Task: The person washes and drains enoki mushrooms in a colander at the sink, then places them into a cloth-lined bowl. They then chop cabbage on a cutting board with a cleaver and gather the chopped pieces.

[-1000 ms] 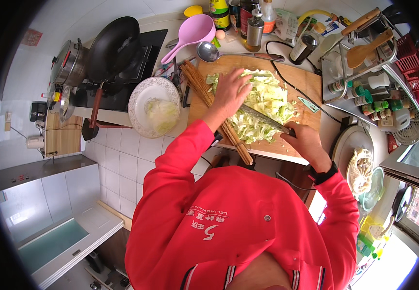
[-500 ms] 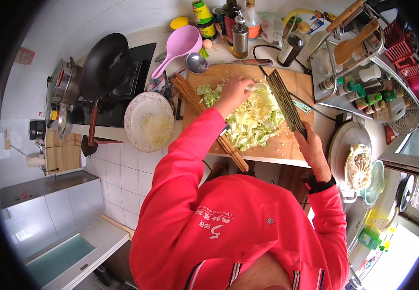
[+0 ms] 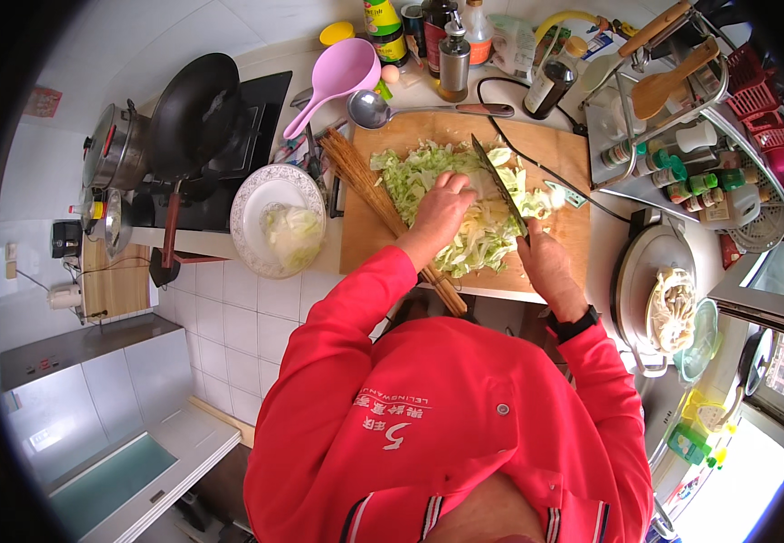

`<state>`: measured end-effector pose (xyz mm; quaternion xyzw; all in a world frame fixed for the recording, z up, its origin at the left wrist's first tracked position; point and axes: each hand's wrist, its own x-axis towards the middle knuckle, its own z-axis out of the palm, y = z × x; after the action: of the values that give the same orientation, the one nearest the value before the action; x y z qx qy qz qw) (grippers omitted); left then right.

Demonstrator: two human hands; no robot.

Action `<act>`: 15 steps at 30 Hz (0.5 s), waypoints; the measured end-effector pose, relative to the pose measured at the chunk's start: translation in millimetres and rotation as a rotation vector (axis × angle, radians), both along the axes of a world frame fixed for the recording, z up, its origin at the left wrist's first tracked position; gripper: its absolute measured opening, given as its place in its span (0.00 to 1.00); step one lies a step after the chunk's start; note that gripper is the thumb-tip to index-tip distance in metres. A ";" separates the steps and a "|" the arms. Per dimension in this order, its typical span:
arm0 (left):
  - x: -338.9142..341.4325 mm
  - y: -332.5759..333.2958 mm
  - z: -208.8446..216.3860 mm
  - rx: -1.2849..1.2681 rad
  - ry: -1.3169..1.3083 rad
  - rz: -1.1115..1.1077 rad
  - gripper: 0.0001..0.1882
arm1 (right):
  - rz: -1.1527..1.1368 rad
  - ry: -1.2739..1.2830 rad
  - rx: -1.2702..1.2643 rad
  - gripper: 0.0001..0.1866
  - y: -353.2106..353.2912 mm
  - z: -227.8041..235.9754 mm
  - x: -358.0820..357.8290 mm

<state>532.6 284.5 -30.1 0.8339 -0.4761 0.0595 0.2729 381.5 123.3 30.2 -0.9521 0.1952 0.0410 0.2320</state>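
Observation:
A heap of chopped cabbage (image 3: 410,181), pale green and white, lies on the wooden cutting board (image 3: 559,262). My left hand (image 3: 444,213) rests on the heap with its fingers bent together over the cabbage. In my right hand (image 3: 550,264) is the handle of a kitchen knife (image 3: 500,188). Its dark blade stands edge-down among the cabbage, just right of my left fingers. Some cabbage pieces lie on the blade's right side. Across the board's left part, under my left wrist, runs a bundle of thin brown sticks (image 3: 356,167).
Left of the board are a patterned plate (image 3: 251,195) with cabbage on it and a wok (image 3: 197,118) on the stove. A ladle (image 3: 469,109), a pink scoop (image 3: 346,68) and bottles stand behind. A spice rack (image 3: 609,136) and a lidded pan (image 3: 636,281) are at right.
My left hand has come down and nearer, onto the cabbage heap. The knife has moved left and turned from showing its broad side to standing edge-down in the cabbage.

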 end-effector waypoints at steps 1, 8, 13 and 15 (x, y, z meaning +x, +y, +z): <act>0.4 0.0 -0.7 -0.006 0.023 0.005 0.11 | -0.017 0.014 0.058 0.16 -1.2 2.1 0.9; 9.0 3.6 -5.8 -0.139 0.051 0.012 0.08 | 0.067 -0.117 0.067 0.17 5.2 16.8 -3.6; 9.3 6.4 -4.1 -0.130 0.044 0.020 0.05 | -0.020 -0.061 0.049 0.16 11.8 1.0 8.8; 9.0 9.7 -2.9 -0.148 0.003 0.034 0.05 | 0.062 -0.065 0.086 0.16 10.9 -0.1 8.6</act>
<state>541.6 294.2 -33.0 0.8196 -0.4556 0.0978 0.3334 390.1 134.2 30.1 -0.9476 0.1562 0.0255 0.2774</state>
